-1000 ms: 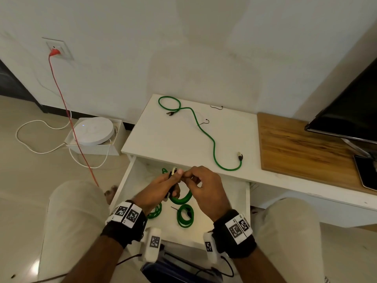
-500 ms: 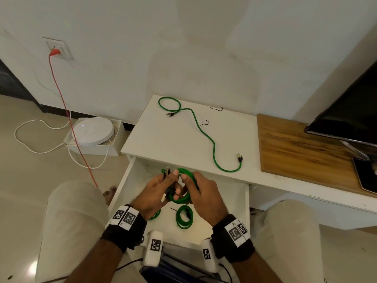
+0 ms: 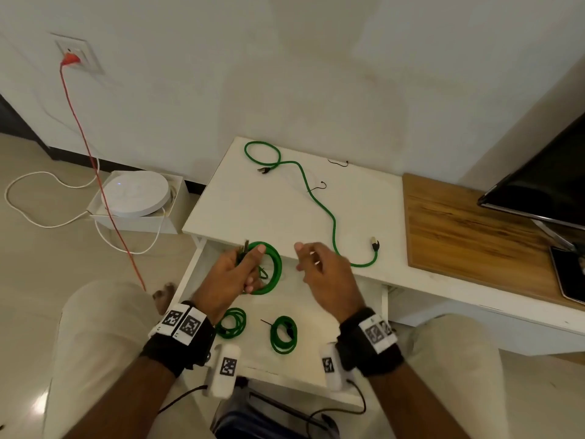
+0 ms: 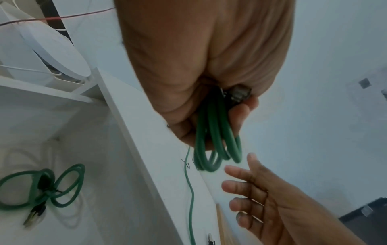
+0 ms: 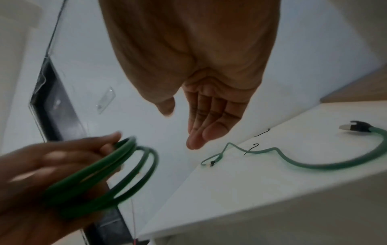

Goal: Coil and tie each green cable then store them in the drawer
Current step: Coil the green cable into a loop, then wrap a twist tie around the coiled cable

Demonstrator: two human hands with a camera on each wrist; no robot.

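My left hand (image 3: 243, 267) grips a coiled green cable (image 3: 273, 270) with its plugs over the open white drawer (image 3: 316, 369); the same coil (image 4: 217, 149) (image 5: 117, 174) shows in both wrist views. My right hand (image 3: 313, 264) hovers just right of the coil, fingers relaxed and empty (image 5: 207, 126). Two tied green coils (image 3: 232, 323) (image 3: 284, 334) lie in the drawer. One loose green cable (image 3: 329, 217) snakes across the white cabinet top (image 3: 240, 213), with two thin black wire ties (image 3: 318, 186) (image 3: 338, 162) near it.
A wooden board (image 3: 468, 232) and a dark screen (image 3: 544, 182) sit at the right. On the floor to the left stand a white round device in a box (image 3: 134, 194), white cords and an orange cord (image 3: 95, 166) running from the wall socket. My knees flank the drawer.
My right hand has let go of the coil and moved right, opening. My left hand keeps the coil and has risen slightly toward the cabinet edge.
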